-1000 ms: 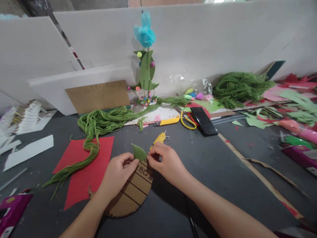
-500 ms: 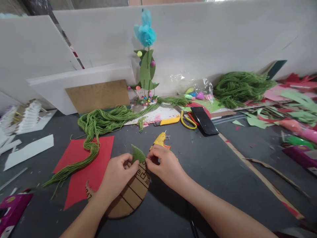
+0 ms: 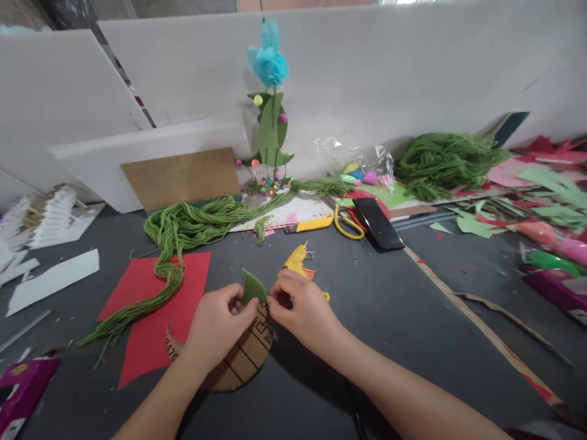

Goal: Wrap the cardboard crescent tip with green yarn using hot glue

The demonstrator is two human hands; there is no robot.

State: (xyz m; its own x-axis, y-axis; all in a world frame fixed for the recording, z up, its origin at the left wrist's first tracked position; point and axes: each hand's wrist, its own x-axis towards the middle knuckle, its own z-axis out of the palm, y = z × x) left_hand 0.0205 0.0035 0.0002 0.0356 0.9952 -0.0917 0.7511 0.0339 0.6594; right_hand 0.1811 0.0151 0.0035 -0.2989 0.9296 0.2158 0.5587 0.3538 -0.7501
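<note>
Between my hands a small pointed piece of green felt (image 3: 253, 288) stands up at the far edge of a round brown cardboard piece (image 3: 245, 362) with black lines and print. My left hand (image 3: 224, 321) is closed, pinching the felt at its left side and lying over part of the cardboard. My right hand (image 3: 300, 305) has thumb and forefinger pressed together at the felt's right corner, where it meets the cardboard rim. The exact contact under the fingertips is hidden. Just beyond my right hand lies a yellow hot glue gun (image 3: 296, 260), partly covered by it.
Green yarn (image 3: 197, 223) trails over red paper (image 3: 156, 318) on the left. Behind lie a yellow utility knife (image 3: 314, 224), scissors (image 3: 351, 226) and a black phone (image 3: 378, 223). A blue flower decoration (image 3: 274, 128) stands by the white board. A twig (image 3: 513, 324) lies right.
The cardboard has shifted slightly away from me and turned a little, with the felt still pinched. My right hand has edged left, showing more of the glue gun's handle.
</note>
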